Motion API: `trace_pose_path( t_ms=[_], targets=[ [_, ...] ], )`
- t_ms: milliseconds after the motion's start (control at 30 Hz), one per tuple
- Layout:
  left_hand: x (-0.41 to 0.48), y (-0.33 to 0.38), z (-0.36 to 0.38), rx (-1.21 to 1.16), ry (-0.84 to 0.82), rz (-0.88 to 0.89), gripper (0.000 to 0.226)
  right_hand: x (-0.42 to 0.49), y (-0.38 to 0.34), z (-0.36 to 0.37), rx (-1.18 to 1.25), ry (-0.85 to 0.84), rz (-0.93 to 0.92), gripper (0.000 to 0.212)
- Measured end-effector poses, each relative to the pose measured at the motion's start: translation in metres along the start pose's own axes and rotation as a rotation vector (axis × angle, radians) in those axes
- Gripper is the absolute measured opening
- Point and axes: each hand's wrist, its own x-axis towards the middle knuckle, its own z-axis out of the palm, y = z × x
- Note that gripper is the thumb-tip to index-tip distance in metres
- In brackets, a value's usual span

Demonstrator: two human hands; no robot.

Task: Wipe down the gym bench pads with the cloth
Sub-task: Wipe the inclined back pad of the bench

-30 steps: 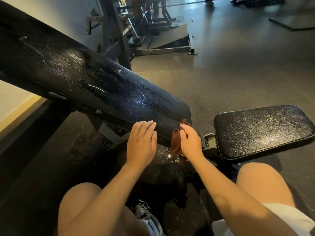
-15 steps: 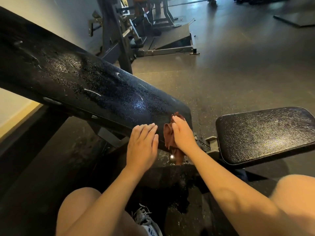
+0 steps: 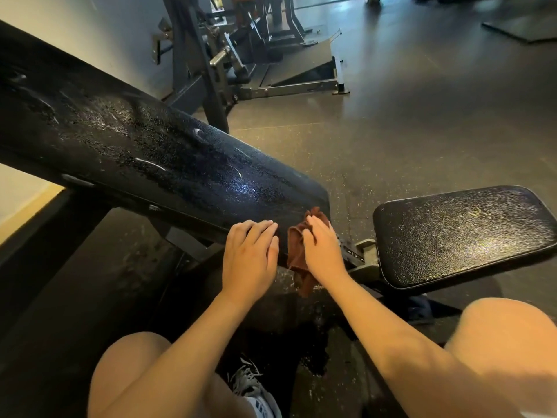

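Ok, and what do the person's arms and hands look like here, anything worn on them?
Both arms are bare from the hands up to the frame edge: no sleeves show. The left hand and the right hand have no gloves, and no rings, watch or wristband can be seen. Fingernails look short and unpainted. No markings are visible on either forearm.

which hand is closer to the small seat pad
Right. The right hand, pressing the cloth, sits just left of the seat pad; the left hand lies farther left.
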Motion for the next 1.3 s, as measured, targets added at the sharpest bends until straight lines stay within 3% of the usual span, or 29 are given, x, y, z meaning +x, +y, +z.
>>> trace_pose_path(
  t_ms=[100,267,400,500,600,800,900,1033,1133,1200,1300],
  targets=[
    [0.003,0.003,0.003,-0.005,0.004,-0.01,0.038,-0.029,-0.004,0.001,-0.033,0.024,-0.033,0.043],
    [0.018,0.01,0.011,0.027,-0.088,0.009,0.039,-0.009,-0.003,0.0,-0.156,-0.121,-0.244,0.047],
    [0.021,0.015,0.015,0.095,-0.097,0.007,0.037,0.025,0.015,-0.009,-0.098,-0.087,-0.009,0.05],
    [0.017,0.012,0.015,0.097,-0.089,0.035,0.039,-0.001,0.021,-0.006,-0.007,0.013,0.09,0.049],
    [0.03,0.012,0.015,0.131,-0.1,0.072,0.035,-0.03,0.024,0.0,-0.02,0.047,0.06,0.047],
    [0.047,0.017,0.025,0.264,-0.151,0.117,0.039,0.063,0.02,-0.011,-0.086,-0.097,0.029,0.047],
    [0.044,0.017,0.025,0.253,-0.142,0.115,0.043,0.046,0.018,-0.01,-0.081,-0.024,0.014,0.046],
    [0.043,0.019,0.024,0.224,-0.136,0.082,0.044,-0.022,0.003,0.0,-0.092,-0.003,-0.22,0.044],
    [0.042,0.014,0.017,0.168,-0.069,0.074,0.042,-0.018,-0.001,-0.004,-0.136,-0.086,-0.349,0.045],
    [0.042,0.01,0.015,0.16,-0.07,0.062,0.041,0.014,0.002,-0.005,-0.182,-0.127,-0.341,0.047],
    [0.041,0.011,0.016,0.225,-0.125,0.084,0.042,0.059,-0.001,-0.003,-0.155,-0.108,-0.181,0.047]
  ],
)
